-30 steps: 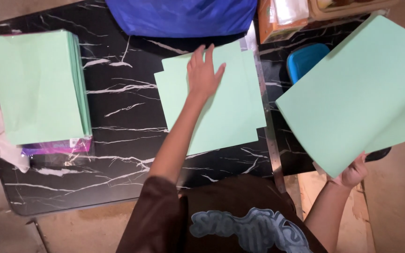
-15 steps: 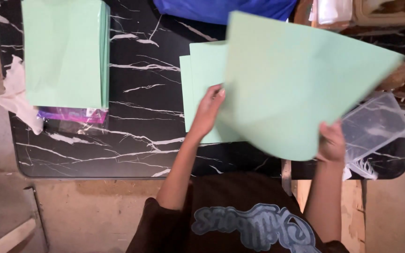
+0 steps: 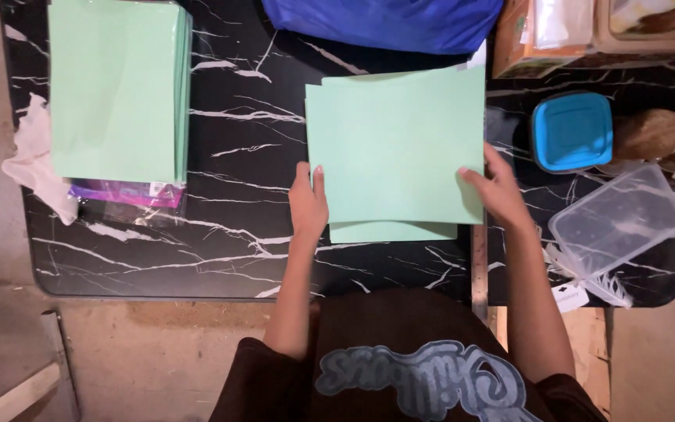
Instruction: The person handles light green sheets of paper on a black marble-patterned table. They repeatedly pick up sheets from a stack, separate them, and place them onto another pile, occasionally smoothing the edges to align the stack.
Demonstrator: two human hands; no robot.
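Both hands rest at the edges of a light green sheet (image 3: 396, 144) lying flat on the black marbled counter (image 3: 228, 234). Left hand (image 3: 308, 199) sits at the sheet's lower left edge, fingers nearly straight and together, pressing flat rather than gripping. Right hand (image 3: 498, 187) sits at the lower right edge, fingers loosely curled, thumb lying over the sheet's margin; whether it pinches the paper or only touches it I cannot tell.

From either hand the top sheet lies forward, away from the body, spanning the gap between them. It is close to square, so no long axis stands out clearly. Both hands are equally near, each touching its own side.

Under it lie more green sheets, slightly offset: one pokes out below at the near edge (image 3: 392, 231), and another edge shows at the top left, so at least three in this pile. One thick stack of green paper (image 3: 115, 86) sits well apart at the far left. At the right stand one blue lidded box (image 3: 572, 131) and one clear plastic container (image 3: 617, 220).
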